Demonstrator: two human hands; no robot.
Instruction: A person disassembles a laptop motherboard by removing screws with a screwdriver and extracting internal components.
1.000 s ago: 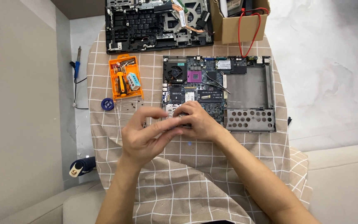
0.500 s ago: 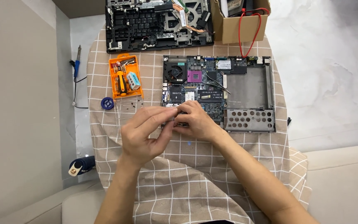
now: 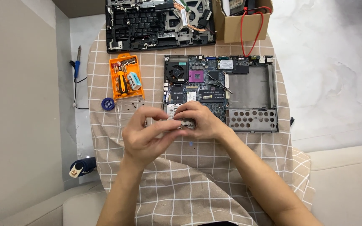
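My left hand (image 3: 147, 136) and my right hand (image 3: 202, 121) meet over the checked beige cloth (image 3: 197, 184), just in front of the near left corner of an opened laptop base with its motherboard (image 3: 206, 90). Both hands pinch a small silver metal part (image 3: 173, 116) between their fingertips; most of it is hidden by my fingers. The motherboard shows a black fan (image 3: 176, 71) and a purple processor socket (image 3: 196, 75). Thin tweezers (image 3: 219, 83) lie across the board.
An orange tool case (image 3: 125, 77) with screwdrivers lies left of the board. A stripped keyboard frame (image 3: 156, 23) and a cardboard box (image 3: 241, 21) with red wire sit at the back. A soldering iron (image 3: 77, 60), a blue solder reel (image 3: 107, 104) and a dark tool (image 3: 82, 166) lie at the left.
My fingers have shifted slightly around the small part; the left index finger curls a little more over it. Nothing else has moved.
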